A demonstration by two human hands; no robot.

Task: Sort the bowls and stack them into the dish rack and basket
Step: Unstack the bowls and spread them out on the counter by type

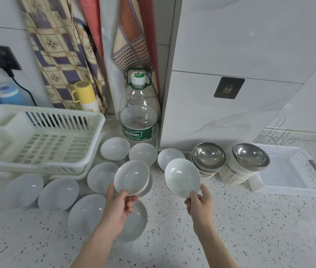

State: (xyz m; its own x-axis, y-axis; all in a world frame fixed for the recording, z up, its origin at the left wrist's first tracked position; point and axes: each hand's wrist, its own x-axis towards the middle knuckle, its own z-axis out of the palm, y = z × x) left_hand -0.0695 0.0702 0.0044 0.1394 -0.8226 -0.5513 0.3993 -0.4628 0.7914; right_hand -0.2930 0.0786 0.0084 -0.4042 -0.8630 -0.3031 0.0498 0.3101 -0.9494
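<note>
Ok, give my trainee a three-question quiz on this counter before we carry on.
1. True or false: the cream slotted plastic dish rack already holds bowls.
2. What does each hand hold?
3. The steel-topped bowl stacks stand: A) beside the white mesh plastic basket; B) inside the rack.

Key: 1. False. 2. The left hand grips two nested white ceramic bowls; the right hand pinches one white bowl. 3. A.

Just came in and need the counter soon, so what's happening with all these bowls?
A person is sorting them. The left hand holds a white bowl, and the right hand holds another white bowl. More lie on the counter. The dish rack and basket hold no bowls yet.
</note>
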